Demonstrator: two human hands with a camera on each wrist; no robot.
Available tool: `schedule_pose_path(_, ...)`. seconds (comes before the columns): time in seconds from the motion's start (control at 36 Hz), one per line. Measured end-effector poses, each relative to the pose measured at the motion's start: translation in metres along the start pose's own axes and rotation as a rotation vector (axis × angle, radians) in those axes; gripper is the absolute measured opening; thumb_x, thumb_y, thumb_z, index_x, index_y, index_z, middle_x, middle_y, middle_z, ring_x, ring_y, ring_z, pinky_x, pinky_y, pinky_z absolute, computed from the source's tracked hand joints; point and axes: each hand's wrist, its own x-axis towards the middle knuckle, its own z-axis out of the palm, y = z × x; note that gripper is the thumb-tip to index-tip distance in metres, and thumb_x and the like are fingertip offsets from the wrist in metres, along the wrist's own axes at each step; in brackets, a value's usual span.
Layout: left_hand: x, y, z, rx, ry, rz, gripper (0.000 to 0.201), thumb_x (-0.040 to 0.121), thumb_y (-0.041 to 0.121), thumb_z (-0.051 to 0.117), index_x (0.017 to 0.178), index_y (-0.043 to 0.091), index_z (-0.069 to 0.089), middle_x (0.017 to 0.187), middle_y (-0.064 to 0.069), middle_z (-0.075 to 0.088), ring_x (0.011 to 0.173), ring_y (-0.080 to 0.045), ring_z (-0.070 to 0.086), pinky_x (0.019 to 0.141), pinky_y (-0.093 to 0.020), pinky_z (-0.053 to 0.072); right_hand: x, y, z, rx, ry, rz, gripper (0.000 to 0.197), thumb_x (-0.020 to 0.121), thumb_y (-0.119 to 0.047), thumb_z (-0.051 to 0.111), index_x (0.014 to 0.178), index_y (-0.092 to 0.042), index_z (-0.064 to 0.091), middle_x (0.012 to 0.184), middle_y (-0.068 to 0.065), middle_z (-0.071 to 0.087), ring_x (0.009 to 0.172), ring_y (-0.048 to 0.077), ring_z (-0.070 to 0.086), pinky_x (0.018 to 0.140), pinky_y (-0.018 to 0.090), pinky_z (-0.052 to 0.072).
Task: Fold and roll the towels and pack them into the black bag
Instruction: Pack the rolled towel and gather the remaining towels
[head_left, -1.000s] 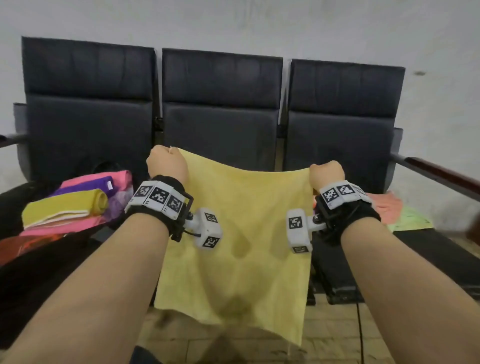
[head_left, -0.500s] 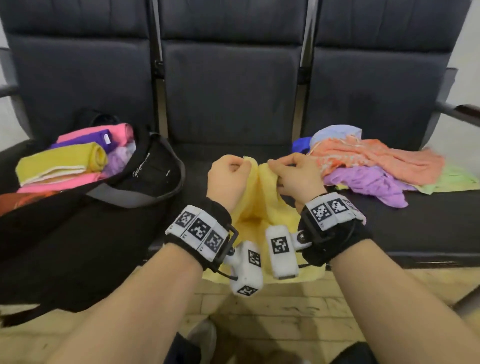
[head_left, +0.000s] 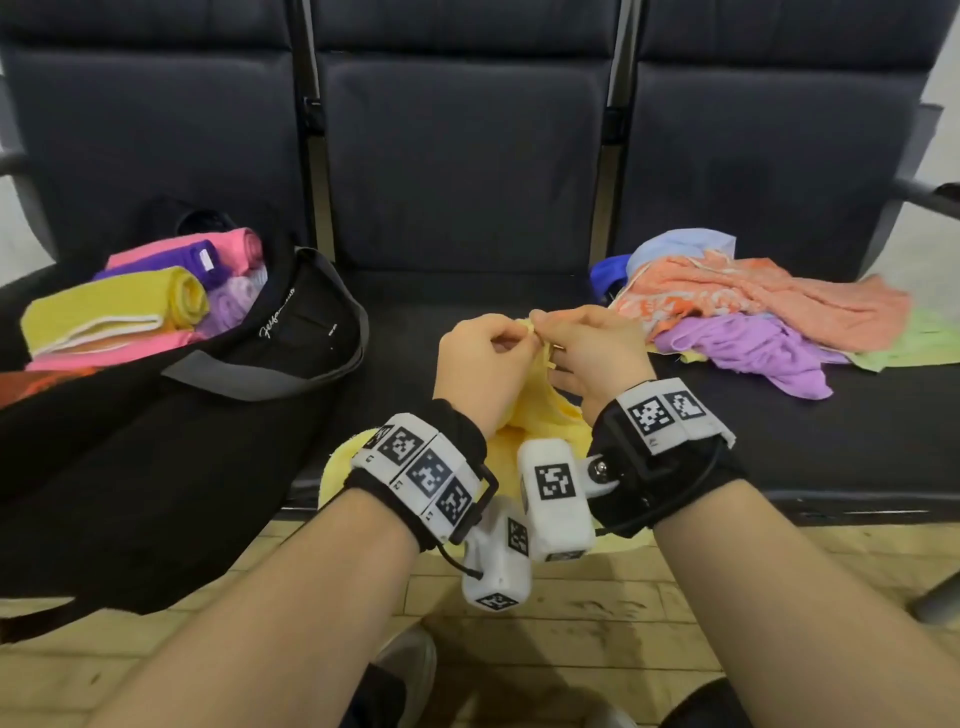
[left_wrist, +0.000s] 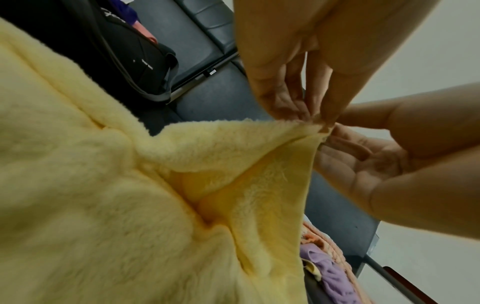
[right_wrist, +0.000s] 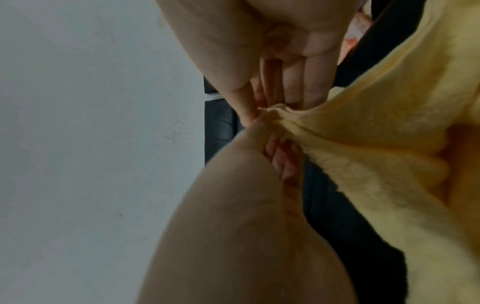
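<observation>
you're on the first fold, left hand (head_left: 480, 364) and right hand (head_left: 589, 353) each pinching a corner of the yellow towel (left_wrist: 109, 185) together over the seat right of the bag (head_left: 291, 343), so next lay it flat, aligned, to roll.

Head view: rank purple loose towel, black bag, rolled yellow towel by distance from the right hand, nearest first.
From the right hand:
1. purple loose towel, just to its right on the seat.
2. black bag, to the left past the left hand.
3. rolled yellow towel, far left, in the bag.
</observation>
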Motion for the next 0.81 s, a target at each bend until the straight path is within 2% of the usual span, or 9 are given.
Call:
schedule_pose_path(0.11,-0.001,0.002,0.001,-0.091,-0.069,-0.059,0.012,0.09,0.019,0.064,0.096,0.016,0.074,0.084,0.007,0.069,0.08,0.0,0.063,0.07,-0.004,0.046,-0.001,0.005,0.002,-0.007,0.036,-0.042,0.019,0.083,-0.032,0.073,0.086,-0.014,0.066,0.093,0.007,0.071,0.089,0.02,0.067,0.074,0.035,0.057)
schedule_pose_path(0.19,-0.003,0.003,0.001,-0.208,-0.148,-0.117,0.019,0.09,0.009,0.06,0.102,0.014,0.074,0.094,-0.004,0.073,0.092,-0.015,0.068,0.087,-0.03,0.055,-0.003,0.007,-0.001,-0.008,0.039,-0.065,0.024,0.079,-0.03,0.078,0.092,-0.014,0.066,0.093,0.004,0.071,0.089,0.018,0.068,0.08,0.036,0.057)
schedule_pose_path(0.25,-0.004,0.004,-0.001,-0.293,-0.177,-0.155,0.024,0.09,0.002,0.056,0.1,0.014,0.074,0.095,-0.009,0.073,0.095,-0.021,0.068,0.09,-0.037,0.055,-0.005,0.008,-0.003,0.012,0.011,-0.057,0.025,0.078,-0.024,0.079,0.096,-0.015,0.066,0.098,0.005,0.071,0.092,0.019,0.069,0.085,0.038,0.057)
schedule_pose_path(0.36,-0.005,0.005,-0.005,-0.443,-0.238,-0.275,0.037,0.091,-0.003,0.05,0.096,0.025,0.074,0.1,-0.003,0.068,0.09,-0.018,0.064,0.091,-0.035,0.053,-0.007,0.006,-0.008,0.128,-0.025,-0.011,0.021,0.081,-0.012,0.075,0.099,-0.013,0.064,0.101,0.012,0.072,0.093,0.026,0.071,0.085,0.042,0.057)
schedule_pose_path(0.44,-0.003,0.003,-0.006,-0.449,-0.293,-0.305,0.042,0.092,-0.004,0.045,0.097,0.028,0.072,0.106,-0.002,0.066,0.099,-0.022,0.062,0.095,-0.036,0.051,-0.004,0.006,-0.011,0.104,0.005,-0.034,0.015,0.086,-0.012,0.07,0.1,-0.014,0.065,0.102,0.012,0.071,0.095,0.026,0.07,0.088,0.043,0.056)
schedule_pose_path(0.56,0.003,0.001,-0.012,-0.439,-0.273,-0.268,0.034,0.091,-0.005,0.046,0.101,0.016,0.07,0.095,-0.004,0.063,0.084,-0.016,0.058,0.074,-0.023,0.051,0.001,0.004,-0.013,-0.041,-0.002,-0.082,0.012,0.089,-0.019,0.066,0.1,-0.016,0.069,0.102,0.01,0.071,0.098,0.026,0.068,0.091,0.048,0.054)
schedule_pose_path(0.67,0.015,-0.007,-0.021,-0.145,-0.176,-0.076,0.055,0.083,-0.011,0.048,0.121,0.027,0.056,0.128,0.005,0.049,0.108,-0.003,0.047,0.089,-0.012,0.042,-0.004,-0.007,-0.01,-0.078,-0.146,-0.102,0.016,0.088,-0.021,0.066,0.101,-0.014,0.071,0.105,0.014,0.071,0.102,0.031,0.066,0.093,0.052,0.052)
schedule_pose_path(0.75,0.025,-0.007,-0.032,-0.105,-0.392,0.018,0.082,0.072,-0.019,0.049,0.137,0.032,0.043,0.138,0.014,0.043,0.123,0.004,0.037,0.095,-0.006,0.035,-0.011,-0.017,-0.014,-0.065,-0.345,-0.084,0.021,0.093,-0.012,0.059,0.111,-0.004,0.065,0.108,0.019,0.068,0.097,0.03,0.067,0.087,0.043,0.056)
schedule_pose_path(0.81,0.027,-0.003,-0.038,-0.123,-0.514,0.044,0.082,0.068,-0.022,0.052,0.131,0.03,0.048,0.131,0.013,0.053,0.125,-0.001,0.045,0.098,-0.021,0.045,-0.014,-0.022,-0.018,-0.076,-0.457,-0.107,0.018,0.093,-0.009,0.057,0.107,-0.003,0.065,0.101,0.016,0.071,0.089,0.025,0.069,0.079,0.036,0.058)
